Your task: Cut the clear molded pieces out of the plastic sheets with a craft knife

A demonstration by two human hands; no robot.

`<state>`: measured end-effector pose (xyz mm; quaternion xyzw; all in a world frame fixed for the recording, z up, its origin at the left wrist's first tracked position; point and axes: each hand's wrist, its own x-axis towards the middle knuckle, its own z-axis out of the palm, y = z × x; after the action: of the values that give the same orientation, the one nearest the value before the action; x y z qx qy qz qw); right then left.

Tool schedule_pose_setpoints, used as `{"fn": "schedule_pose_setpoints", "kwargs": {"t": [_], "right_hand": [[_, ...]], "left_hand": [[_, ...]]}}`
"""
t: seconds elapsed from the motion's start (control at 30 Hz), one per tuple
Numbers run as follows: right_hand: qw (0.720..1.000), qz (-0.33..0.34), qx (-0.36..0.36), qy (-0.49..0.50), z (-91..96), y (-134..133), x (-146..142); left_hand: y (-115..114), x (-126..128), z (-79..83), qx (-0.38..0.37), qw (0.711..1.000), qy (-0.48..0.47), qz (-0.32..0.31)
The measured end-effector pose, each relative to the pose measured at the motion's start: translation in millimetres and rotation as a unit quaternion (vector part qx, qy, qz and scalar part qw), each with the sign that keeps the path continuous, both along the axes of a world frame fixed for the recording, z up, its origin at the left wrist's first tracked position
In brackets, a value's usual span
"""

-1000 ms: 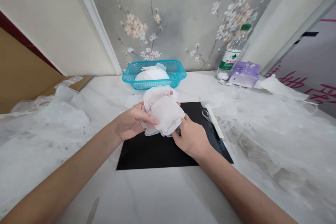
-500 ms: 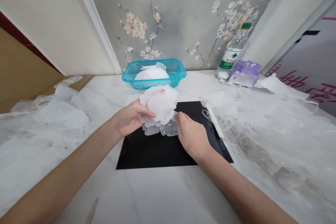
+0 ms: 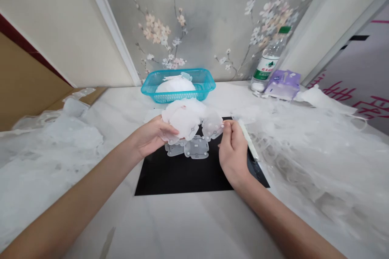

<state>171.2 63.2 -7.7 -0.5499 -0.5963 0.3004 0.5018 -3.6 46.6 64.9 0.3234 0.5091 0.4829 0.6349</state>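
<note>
My left hand (image 3: 152,136) is closed around a stack of thin, white translucent plastic pieces (image 3: 184,117), held above a black mat (image 3: 182,178). One similar translucent plastic piece (image 3: 212,126), with small round dots along its edge, is pinched at its right side by my right hand (image 3: 233,147). That piece is just right of the stack; whether the two still touch is unclear. Beneath the stack, flat translucent pieces (image 3: 196,148) with rounded corners rest on the mat. The stack partly covers them.
Behind the mat stands a blue plastic basket (image 3: 209,85) holding white pieces. A white, pen-like tool (image 3: 249,141) lies along the mat's right side. Heaps of translucent plastic lie left (image 3: 60,141) and right (image 3: 328,149). Farther back are a water bottle (image 3: 266,66) and a purple packet (image 3: 284,83).
My right hand has moved right and slightly up, drawing one translucent piece out from the stack. More of the pieces on the mat now show. My left hand stays nearly still.
</note>
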Motion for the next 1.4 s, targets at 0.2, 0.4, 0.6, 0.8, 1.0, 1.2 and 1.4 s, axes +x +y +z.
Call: {"fn": "schedule_pose_setpoints", "kwargs": {"t": [0.2, 0.4, 0.6, 0.8, 1.0, 1.2, 1.4], "right_hand": [[0.956, 0.053, 0.235, -0.165, 7.3, -9.5, 1.0], [0.885, 0.181, 0.350, -0.249, 7.4, -18.7, -3.1], [0.937, 0.074, 0.273, -0.205, 8.9, -15.0, 0.4], [0.954, 0.074, 0.102, -0.272, -4.3, 3.6, 0.8], [0.926, 0.151, 0.071, -0.339, -17.2, 6.2, -3.9], [0.931, 0.187, 0.078, -0.303, -16.9, 5.7, -3.8], [0.947, 0.176, 0.087, -0.255, -13.5, 6.1, -3.1]], "left_hand": [[-5.7, 7.8, -5.7, -0.040, 0.998, -0.009, -0.040], [-9.0, 6.9, -5.3, 0.004, 0.993, -0.036, -0.113], [-4.8, 1.9, -3.6, -0.003, 0.996, -0.020, -0.084], [-2.5, -2.8, 2.6, -0.001, 0.999, -0.001, -0.051], [-4.1, -1.9, 6.2, 0.002, 0.999, -0.027, -0.046], [-4.4, 0.2, 9.0, -0.009, 0.998, -0.048, -0.031], [-5.7, -0.8, 11.0, -0.002, 0.998, -0.049, -0.043]]}}
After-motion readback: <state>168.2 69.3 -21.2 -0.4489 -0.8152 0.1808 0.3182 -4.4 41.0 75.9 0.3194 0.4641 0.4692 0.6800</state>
